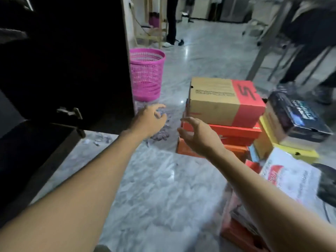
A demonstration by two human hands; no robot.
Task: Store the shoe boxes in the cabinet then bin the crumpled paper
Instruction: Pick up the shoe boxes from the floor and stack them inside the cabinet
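both hands out front, low over the marble floor [154, 188], neither holding anything

left hand [151, 120]: palm down, fingers loosely curved and spread, nothing between them. crumpled paper [162, 136] is a greyish wad on the floor, directly under and just beyond that hand. Touching or a small gap, cannot tell, frame is blurred

right hand [197, 137]: fingers apart and bent in a wide claw, thumb out, palm facing the stack of shoe boxes [209, 113] just to its right. Fingertips are near the stack's left end. Contact or not, cannot tell

stack is three high: tan and red box [218, 102] on top, red box [236, 130] under it, orange box [183, 149] at the bottom on the floor. Further right of that hand, a black box [298, 117] sits tilted on a yellow box [298, 154]. Beside the right forearm, a white and red box [291, 180] lies on more boxes, too blurred to tell apart

pink basket [146, 77]: upright on the floor beyond the left hand, apart from it, beside the cabinet's edge. cabinet [63, 60]: left of the left hand, dark inside, contents not readable, with a metal fitting [72, 113] on it. Small paper scraps [98, 140] lie on the floor left of the left wrist, near the cabinet

far beyond both hands: a person's legs [171, 20] standing, a wooden chair [151, 35], a grey table leg [269, 39]
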